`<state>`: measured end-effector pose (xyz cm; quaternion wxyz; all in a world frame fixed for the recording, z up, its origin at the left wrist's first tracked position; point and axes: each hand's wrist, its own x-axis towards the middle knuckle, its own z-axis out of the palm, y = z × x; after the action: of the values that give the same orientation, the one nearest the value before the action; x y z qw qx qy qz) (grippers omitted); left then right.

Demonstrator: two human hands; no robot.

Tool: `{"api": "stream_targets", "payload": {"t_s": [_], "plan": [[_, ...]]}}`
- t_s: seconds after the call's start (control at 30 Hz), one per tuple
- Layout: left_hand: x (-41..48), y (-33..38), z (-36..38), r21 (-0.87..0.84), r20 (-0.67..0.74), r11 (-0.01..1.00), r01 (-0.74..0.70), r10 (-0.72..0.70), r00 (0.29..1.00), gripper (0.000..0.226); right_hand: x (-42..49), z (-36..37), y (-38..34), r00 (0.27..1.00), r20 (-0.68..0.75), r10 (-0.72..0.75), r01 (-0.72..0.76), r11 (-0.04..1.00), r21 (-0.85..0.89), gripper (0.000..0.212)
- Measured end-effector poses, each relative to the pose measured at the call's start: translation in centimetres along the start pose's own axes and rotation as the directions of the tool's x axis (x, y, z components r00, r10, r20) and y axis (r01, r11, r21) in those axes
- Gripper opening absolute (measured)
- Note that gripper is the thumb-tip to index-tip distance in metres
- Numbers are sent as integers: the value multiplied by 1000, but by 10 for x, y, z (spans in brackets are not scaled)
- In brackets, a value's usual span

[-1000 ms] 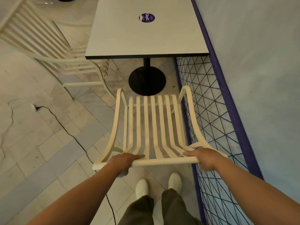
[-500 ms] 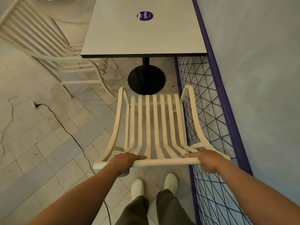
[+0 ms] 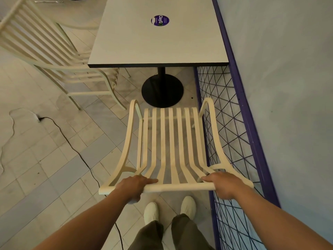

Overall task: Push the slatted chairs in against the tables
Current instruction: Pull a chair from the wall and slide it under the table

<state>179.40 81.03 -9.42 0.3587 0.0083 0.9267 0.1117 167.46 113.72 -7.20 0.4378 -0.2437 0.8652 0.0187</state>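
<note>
Head view looks down over my arms at a cream slatted chair (image 3: 171,147) that I hold by its top rail. My left hand (image 3: 133,186) is wrapped around the rail near its left end, fingers over the top and thumb underneath. My right hand (image 3: 225,184) is closed over the rail near its right end in the same manner. Both arms reach forward, bare to the edge of the frame.

The chair faces the counter (image 3: 156,33), with its seat front just short of the counter's near edge (from this angle I cannot tell whether any of the seat is under the top yet). Between them on the floor sits the round black base (image 3: 162,91) of the counter's single post. A purple round sticker (image 3: 160,20) lies on the pale top, nearer the far side.

Just to the right of the chair runs a purple wire-mesh fence (image 3: 234,141), right beside the chair's right armrest, and past it a plain grey wall (image 3: 288,87). To the left, a second slatted chair (image 3: 54,56) stands at the counter's left side, its seat partly tucked under the corner. A thin black cable (image 3: 72,147) snakes over the tiled floor (image 3: 45,177) on the left and passes below my left arm. My two white shoes (image 3: 151,212) show below the rail, standing on the tiles.
</note>
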Motion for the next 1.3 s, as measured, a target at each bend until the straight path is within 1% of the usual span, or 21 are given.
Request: {"api": "stream_targets", "payload": {"t_s": [0.17,0.37,0.53,0.67,0.83,1.07,1.3], "plan": [[10,-3,-9,18,-19,1000,-9,9,1000,82,11,-8,6,1000,-4,8,-8,1000,-15,79],[38,-6,-40,-4,-30,1000,-3,2,1000,82,32,-41,16,999,-46,22,-23,999,-39,78],[64,-11,-71,-4,-62,1000,-13,12,998,81,51,-72,21,998,-58,-14,12,999,-39,72],[84,-17,-92,-3,-85,1000,-11,11,996,79,66,-96,24,998,-60,-30,27,998,-50,75],[104,-21,-109,-27,-92,1000,6,-8,996,76,83,-118,30,998,-61,-31,27,998,-61,74],[122,-28,-125,24,-130,1000,20,-16,991,74,99,-136,34,997,-79,-14,9,998,-65,80],[131,-31,-133,15,-135,999,30,-28,990,73,108,-144,37,993,-115,-17,9,997,-72,76]]}}
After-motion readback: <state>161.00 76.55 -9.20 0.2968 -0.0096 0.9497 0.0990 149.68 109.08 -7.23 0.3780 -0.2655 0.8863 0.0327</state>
